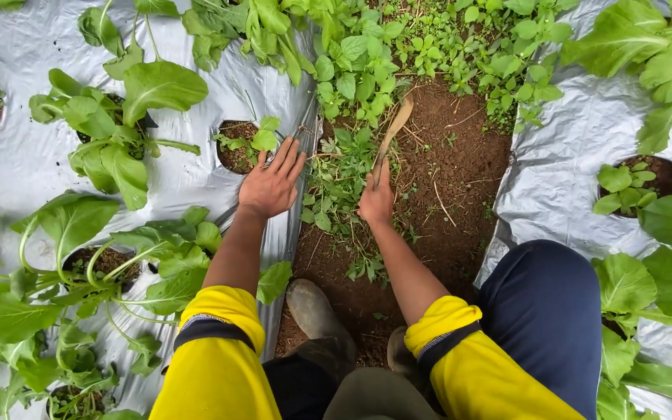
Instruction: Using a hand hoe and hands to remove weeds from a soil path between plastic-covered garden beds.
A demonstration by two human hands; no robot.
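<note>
We see two bare hands over a strip of brown soil between two sheets of silver plastic mulch. The right hand (376,201) is closed around the handle of a small hand tool with a pale curved wooden-looking blade (393,131); fingers are wrapped tight, and the tool's long axis runs up and slightly right from the fingertips, away from our body, its tip ending among the low green weeds (341,183). The left hand (271,185) is open, fingers spread and flat, resting on the edge of the left silver mulch sheet (17,155); it grips nothing. Just beyond the left fingertips sits a round hole in the mulch with a small leafy green seedling (260,136). The weed clump lies between the two hands, right of the left fingers and left of the right fingers, touching or just beside the right knuckles; the right hand is the nearer one. We cannot tell whether the blade tip is in the soil or only lying on the weeds. Bare brown soil path (460,179) spreads to the right of the right fingers. Further left of the left fingers stand large leafy green plants (122,117) in their mulch holes. Yellow sleeves with dark cuffs (211,334) cover both arms, and a muddy boot (313,311) sits below the hands, near our body. The right silver mulch sheet (577,148) lies well apart from the right fingers.
</note>
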